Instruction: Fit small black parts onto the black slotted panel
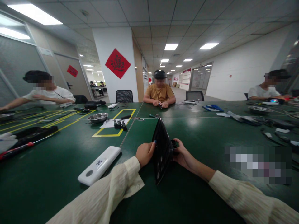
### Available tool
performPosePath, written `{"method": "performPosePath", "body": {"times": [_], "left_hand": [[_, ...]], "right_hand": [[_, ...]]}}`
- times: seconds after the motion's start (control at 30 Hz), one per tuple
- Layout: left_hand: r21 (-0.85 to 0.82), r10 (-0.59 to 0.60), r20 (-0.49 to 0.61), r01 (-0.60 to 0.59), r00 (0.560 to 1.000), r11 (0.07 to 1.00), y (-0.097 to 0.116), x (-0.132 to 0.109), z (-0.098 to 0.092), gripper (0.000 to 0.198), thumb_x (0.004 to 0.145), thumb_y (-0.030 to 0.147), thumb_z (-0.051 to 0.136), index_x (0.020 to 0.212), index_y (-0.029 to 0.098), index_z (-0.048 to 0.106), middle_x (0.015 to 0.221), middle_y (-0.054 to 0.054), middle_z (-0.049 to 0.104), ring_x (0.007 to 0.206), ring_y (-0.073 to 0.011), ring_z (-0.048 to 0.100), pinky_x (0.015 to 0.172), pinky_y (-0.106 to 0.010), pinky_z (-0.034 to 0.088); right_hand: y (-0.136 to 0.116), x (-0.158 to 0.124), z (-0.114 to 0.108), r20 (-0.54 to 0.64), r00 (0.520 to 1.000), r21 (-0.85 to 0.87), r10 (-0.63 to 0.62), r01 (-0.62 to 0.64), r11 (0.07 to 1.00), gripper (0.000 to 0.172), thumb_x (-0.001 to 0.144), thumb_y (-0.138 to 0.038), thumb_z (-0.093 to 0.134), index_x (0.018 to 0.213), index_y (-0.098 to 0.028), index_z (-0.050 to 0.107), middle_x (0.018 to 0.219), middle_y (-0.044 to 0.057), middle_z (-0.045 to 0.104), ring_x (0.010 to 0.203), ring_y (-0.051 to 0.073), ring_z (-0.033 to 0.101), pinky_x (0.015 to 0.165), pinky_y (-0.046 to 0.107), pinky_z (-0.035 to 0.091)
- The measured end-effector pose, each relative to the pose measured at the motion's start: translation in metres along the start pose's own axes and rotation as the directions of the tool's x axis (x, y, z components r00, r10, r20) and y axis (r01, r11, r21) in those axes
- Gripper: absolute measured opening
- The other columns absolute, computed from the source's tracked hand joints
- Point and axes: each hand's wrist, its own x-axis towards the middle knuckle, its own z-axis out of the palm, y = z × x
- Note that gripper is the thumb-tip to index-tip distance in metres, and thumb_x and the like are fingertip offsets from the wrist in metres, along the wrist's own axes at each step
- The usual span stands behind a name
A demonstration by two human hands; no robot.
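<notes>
A flat black panel [163, 149], perhaps a tray or case lid, stands on edge between my hands above the green table [187, 196]. My left hand [146, 152] is closed on its left side, the thumb pressed to the face, with a small spot of blue at the thumb tip. On the other side, my right hand [183, 154] grips the panel's right edge, fingers around a dark ribbed part [174, 144]. The panel's far side is hidden. Left of my left hand lies a white power-bank-like block [100, 165] marked 26.
Ahead on the left are a metal bowl [98, 118], small black parts [120, 125] and yellow tape [107, 135]. Green-handled pliers [154, 116] lie beyond the panel. Cables and dark items [247, 119] spread on the right. A person [159, 93] sits opposite; others sit at both sides.
</notes>
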Motion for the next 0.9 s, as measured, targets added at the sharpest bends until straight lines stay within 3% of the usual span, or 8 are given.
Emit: {"method": "performPosePath", "body": {"times": [0.2, 0.33, 0.43, 0.53, 0.9], "left_hand": [[-0.028, 0.046, -0.022, -0.047, 0.999, 0.999, -0.0021, 0.0015, 0.0029, 0.049, 0.093, 0.039, 0.018, 0.072, 0.018, 0.057, 0.067, -0.004, 0.062, 0.066, -0.0158, 0.059, 0.058, -0.023, 0.032], [-0.023, 0.082, -0.047, -0.083, 0.995, 0.996, -0.0037, -0.0003, 0.0022, 0.038, 0.092, 0.038, 0.024, 0.083, 0.019, 0.056, 0.076, -0.004, 0.064, 0.074, -0.0176, 0.061, 0.061, -0.024, 0.035], [-0.030, 0.065, -0.056, -0.067, 0.996, 0.997, -0.0049, -0.0010, 0.0028, 0.040, 0.093, 0.037, 0.018, 0.090, 0.020, 0.054, 0.077, -0.004, 0.065, 0.075, -0.0179, 0.061, 0.064, -0.025, 0.036], [-0.042, 0.028, -0.058, -0.031, 0.998, 0.999, -0.0060, 0.0004, 0.0046, 0.047, 0.094, 0.036, 0.011, 0.088, 0.020, 0.054, 0.076, -0.005, 0.065, 0.074, -0.0178, 0.062, 0.064, -0.025, 0.036], [-0.066, 0.058, -0.062, -0.062, 0.996, 0.996, -0.0048, 0.0014, 0.0040, 0.034, 0.092, 0.035, 0.023, 0.086, 0.020, 0.053, 0.080, -0.004, 0.064, 0.078, -0.0180, 0.061, 0.067, -0.025, 0.038]], "right_hand": [[0.0006, 0.0008, -0.0002, -0.010, 1.000, -0.017, -0.005, 0.005, 1.000, 0.057, 0.059, -0.020, 0.060, 0.105, -0.029, 0.029, 0.086, -0.002, 0.052, 0.062, 0.014, 0.057, 0.052, 0.027, 0.043], [0.0004, 0.0009, -0.0002, -0.008, 1.000, -0.024, -0.007, 0.007, 1.000, 0.057, 0.060, -0.021, 0.061, 0.106, -0.029, 0.029, 0.087, -0.002, 0.053, 0.063, 0.014, 0.057, 0.052, 0.027, 0.043], [-0.0007, 0.0004, 0.0007, -0.016, 1.000, -0.028, -0.001, 0.000, 1.000, 0.057, 0.059, -0.020, 0.060, 0.106, -0.029, 0.028, 0.084, -0.002, 0.052, 0.062, 0.013, 0.057, 0.052, 0.027, 0.043], [-0.0013, -0.0003, 0.0013, -0.015, 1.000, -0.023, 0.002, -0.003, 1.000, 0.057, 0.059, -0.020, 0.060, 0.105, -0.029, 0.028, 0.083, -0.003, 0.052, 0.062, 0.014, 0.057, 0.052, 0.027, 0.043], [0.0005, 0.0009, 0.0011, -0.026, 1.000, -0.008, -0.001, 0.001, 1.000, 0.055, 0.058, -0.020, 0.061, 0.103, -0.029, 0.031, 0.080, -0.004, 0.053, 0.060, 0.013, 0.056, 0.051, 0.025, 0.043]]}}
